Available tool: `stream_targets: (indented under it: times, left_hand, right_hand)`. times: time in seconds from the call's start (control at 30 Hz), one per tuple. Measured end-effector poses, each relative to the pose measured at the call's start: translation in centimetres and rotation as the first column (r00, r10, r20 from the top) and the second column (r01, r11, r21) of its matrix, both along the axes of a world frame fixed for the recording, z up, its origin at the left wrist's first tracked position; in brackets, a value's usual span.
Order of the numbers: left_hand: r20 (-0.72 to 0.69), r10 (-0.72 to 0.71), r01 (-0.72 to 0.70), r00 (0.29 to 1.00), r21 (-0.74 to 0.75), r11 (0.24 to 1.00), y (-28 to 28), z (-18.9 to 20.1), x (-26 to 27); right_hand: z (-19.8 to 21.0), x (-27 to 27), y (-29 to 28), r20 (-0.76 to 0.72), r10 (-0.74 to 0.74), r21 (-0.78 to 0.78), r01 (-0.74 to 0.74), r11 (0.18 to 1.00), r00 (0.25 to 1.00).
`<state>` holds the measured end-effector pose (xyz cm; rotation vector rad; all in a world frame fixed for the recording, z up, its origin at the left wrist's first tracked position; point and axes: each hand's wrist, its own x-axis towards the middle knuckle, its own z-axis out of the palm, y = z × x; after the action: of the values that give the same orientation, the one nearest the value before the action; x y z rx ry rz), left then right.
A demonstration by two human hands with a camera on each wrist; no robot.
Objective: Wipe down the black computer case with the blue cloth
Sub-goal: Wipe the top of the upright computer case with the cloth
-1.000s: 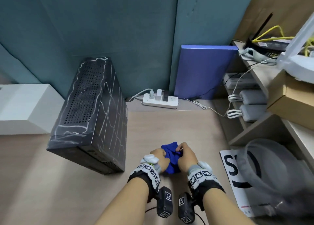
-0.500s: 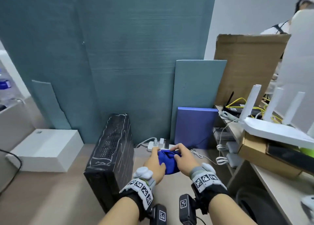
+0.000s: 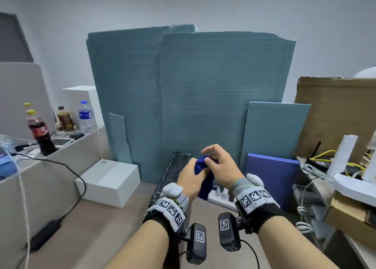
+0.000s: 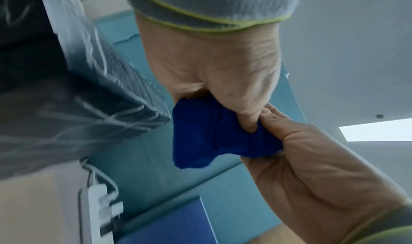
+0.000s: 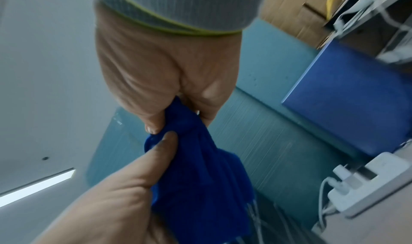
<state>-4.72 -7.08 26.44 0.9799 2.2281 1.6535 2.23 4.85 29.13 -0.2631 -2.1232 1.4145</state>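
Up in the air, both hands — left [image 3: 192, 179], right [image 3: 220, 172] — grip the bunched cloth [image 3: 204, 177] above the case [image 3: 175, 173], which stands on a tan worktop [image 3: 97, 224] before teal boards [image 3: 203, 97]; bottles [image 3: 41, 132] left.

No word or number can be read anywhere. The cola bottle [image 3: 41, 135] on the left shelf carries a red label with white script, too blurred to make out. The wrist bands [image 3: 169, 208] and wrist cameras [image 3: 198, 239] bear black-and-white square code markers, without letters.
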Motion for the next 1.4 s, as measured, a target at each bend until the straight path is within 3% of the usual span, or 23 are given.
stream_targets:
  times: [0.13,0.27,0.43,0.57,0.67,0.77,0.87,1.03,1.4]
  left_hand:
    - [-0.048,0.180,-0.179,0.982,0.033,0.983,-3.6,1.7,-3.1]
    - [-0.075,0.380,-0.378,0.922,0.038,0.925,-7.5,2.3,-7.3]
    - [-0.192,0.401,-0.439,0.896,-0.228,0.869,-11.6,0.6,-12.6]
    - [-0.311,0.266,-0.390,0.912,-0.466,0.794,-11.9,-1.3,-16.5]
    - [-0.307,0.153,-0.311,0.939,-0.571,0.760,-11.0,-2.6,-19.7]
    - [-0.277,0.099,-0.245,0.956,-0.562,0.790,-9.9,-4.0,-22.4]
    - [-0.200,-0.063,-0.067,0.978,-0.581,0.811,-8.0,-5.1,-25.1]
    - [-0.176,-0.354,0.162,0.919,-0.649,0.743,-4.4,-5.9,-28.2]
    - [-0.169,-0.528,0.317,0.833,-0.635,0.704,-0.2,-6.9,-30.5]
  right_hand:
    - [0.1,-2.3,-3.1,-0.022,-0.076,-0.074,0.074,0.995,0.997]
    - [-2.8,-3.5,-5.6,0.229,-0.163,0.070,0.151,0.986,0.960]
    - [-7.0,-4.9,-8.5,0.506,-0.198,0.208,0.104,0.973,0.840]
    - [-8.2,-6.3,-11.0,0.591,-0.260,0.269,0.118,0.956,0.764]
    - [-8.5,-8.1,-12.8,0.594,-0.394,0.351,0.215,0.911,0.702]
    - [-8.8,-9.5,-14.1,0.583,-0.521,0.458,0.277,0.845,0.624]
    - [-9.1,-10.5,-15.1,0.568,-0.599,0.530,0.306,0.791,0.564]
    - [-9.1,-12.6,-16.5,0.561,-0.671,0.548,0.390,0.740,0.484]
    - [-8.0,-11.5,-14.7,0.570,-0.680,0.533,0.423,0.733,0.461]
